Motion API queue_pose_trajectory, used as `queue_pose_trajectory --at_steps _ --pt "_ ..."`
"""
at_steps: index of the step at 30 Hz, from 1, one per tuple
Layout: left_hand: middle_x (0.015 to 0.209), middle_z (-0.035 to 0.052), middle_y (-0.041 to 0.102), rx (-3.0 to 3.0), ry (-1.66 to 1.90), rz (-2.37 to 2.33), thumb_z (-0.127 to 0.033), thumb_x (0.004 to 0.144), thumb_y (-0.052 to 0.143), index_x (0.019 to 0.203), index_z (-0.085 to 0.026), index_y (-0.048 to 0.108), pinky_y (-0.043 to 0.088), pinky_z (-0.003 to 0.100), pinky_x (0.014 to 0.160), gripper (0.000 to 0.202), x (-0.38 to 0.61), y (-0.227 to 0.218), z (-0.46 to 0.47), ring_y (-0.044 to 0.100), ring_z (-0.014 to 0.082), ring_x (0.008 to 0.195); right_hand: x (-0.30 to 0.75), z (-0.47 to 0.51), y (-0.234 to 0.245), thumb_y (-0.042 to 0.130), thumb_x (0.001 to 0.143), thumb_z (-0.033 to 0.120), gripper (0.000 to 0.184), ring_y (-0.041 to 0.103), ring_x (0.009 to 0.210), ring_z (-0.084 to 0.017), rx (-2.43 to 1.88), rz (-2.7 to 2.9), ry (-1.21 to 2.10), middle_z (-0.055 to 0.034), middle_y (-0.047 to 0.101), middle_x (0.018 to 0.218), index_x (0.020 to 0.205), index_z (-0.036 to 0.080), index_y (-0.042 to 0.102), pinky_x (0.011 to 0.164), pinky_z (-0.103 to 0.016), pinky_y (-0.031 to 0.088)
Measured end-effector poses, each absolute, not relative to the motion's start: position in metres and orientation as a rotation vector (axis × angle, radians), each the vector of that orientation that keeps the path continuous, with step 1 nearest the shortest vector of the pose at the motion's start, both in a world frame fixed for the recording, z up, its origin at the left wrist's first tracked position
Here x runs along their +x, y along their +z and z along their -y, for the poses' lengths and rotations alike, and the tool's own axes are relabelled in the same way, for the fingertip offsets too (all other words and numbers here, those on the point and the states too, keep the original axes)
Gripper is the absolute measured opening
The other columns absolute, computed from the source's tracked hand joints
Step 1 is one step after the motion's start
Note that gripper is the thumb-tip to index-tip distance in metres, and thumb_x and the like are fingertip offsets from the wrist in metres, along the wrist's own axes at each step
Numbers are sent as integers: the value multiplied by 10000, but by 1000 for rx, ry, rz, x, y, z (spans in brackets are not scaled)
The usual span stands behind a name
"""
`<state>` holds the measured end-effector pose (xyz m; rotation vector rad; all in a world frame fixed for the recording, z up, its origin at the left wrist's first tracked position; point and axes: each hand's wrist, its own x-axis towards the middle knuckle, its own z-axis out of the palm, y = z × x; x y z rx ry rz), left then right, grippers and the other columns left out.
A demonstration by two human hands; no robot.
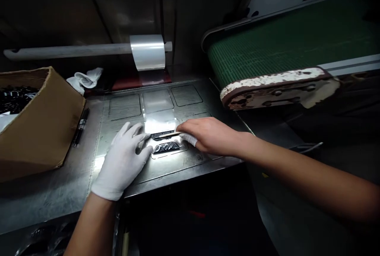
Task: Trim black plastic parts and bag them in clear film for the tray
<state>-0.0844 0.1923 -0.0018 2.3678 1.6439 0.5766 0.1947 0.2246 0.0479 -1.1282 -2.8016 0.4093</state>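
Note:
On the metal worktop point(118, 109), two small black plastic pieces lie one behind the other. The near one is a trapezoid piece point(166, 147) with a shiny, wrinkled surface; the far one is a narrow strip point(156, 135). My left hand point(126, 159), in a white glove, rests with fingers apart, its index fingertip at the strip's left end and thumb beside the near piece. My right hand point(204, 133), bare except for a white wrap on one finger, pinches a thin wooden stick point(170, 134) lying across the far strip.
Clear film runs down from a roll point(148, 52) on a pale bar point(74, 51). A cardboard box point(38, 129) of black parts stands left, with pens point(80, 127) and a white glove point(85, 80) nearby. A green conveyor belt point(285, 38) overhangs the right.

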Motion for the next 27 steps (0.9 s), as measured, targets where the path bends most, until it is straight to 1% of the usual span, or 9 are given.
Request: queue_pose_trajectory --at_steps 3,8,11,17,20,22,23,25,27 --pt "1444 43 598 2379 612 -1624 -351 900 644 1145 -262 713 405 552 1186 269 -84 -2 -193 388 382 1458 172 -235 50 580 743 2 578 670 966 -255 -1105 2919 374 -70 709 1166 1286 191 633 732 -305 433" --pt "1430 47 597 2377 590 -1625 -296 907 629 1137 -263 706 424 572 1168 245 -83 2 -193 417 383 1434 162 -243 51 577 813 32 560 652 862 -213 -1079 3034 313 -66 720 1109 1342 210 632 634 -270 345" --pt "1478 37 565 2373 549 -1627 -290 919 624 1170 -267 697 399 579 1197 262 -83 4 -192 392 370 1462 175 -244 50 570 793 21 620 642 840 -204 -1096 3052 275 -55 717 1072 1382 210 618 615 -265 326" --pt "1510 16 550 2374 555 -1633 -365 921 652 1218 -278 696 395 584 1210 312 -86 -3 -193 346 351 1503 245 -231 48 526 735 -6 670 668 867 -204 -1220 2949 206 -42 724 1057 1355 210 660 647 -270 398" --pt "1507 34 549 2384 623 -1612 -371 925 653 1204 -269 700 403 593 1193 301 -87 -2 -192 365 356 1492 293 -219 42 506 771 21 605 686 912 -205 -1300 2839 223 -25 723 1067 1312 227 681 706 -273 463" --pt "1431 58 599 2398 749 -1593 -360 928 659 1153 -260 715 416 567 1178 252 -84 3 -189 436 342 1436 320 -210 34 491 830 65 526 691 963 -209 -1320 2754 254 -24 719 1100 1292 232 679 775 -286 505" --pt "1349 68 642 2426 795 -1556 -348 929 664 1121 -258 724 434 544 1158 220 -82 7 -187 497 327 1375 330 -206 28 479 844 76 517 687 996 -212 -1329 2701 264 -31 712 1127 1300 226 669 817 -296 517" --pt "1161 65 701 2534 750 -1422 -309 937 658 1080 -259 730 478 492 1085 168 -74 13 -182 600 285 1203 341 -199 14 459 818 52 583 662 1076 -226 -1345 2579 256 -63 686 1193 1357 189 631 903 -320 522" --pt "1045 58 717 2655 550 -1311 -245 954 611 1092 -257 725 515 452 963 179 -64 17 -180 636 259 1038 338 -193 -2 445 760 5 686 620 1146 -245 -1357 2460 227 -103 648 1253 1417 141 589 969 -347 510"
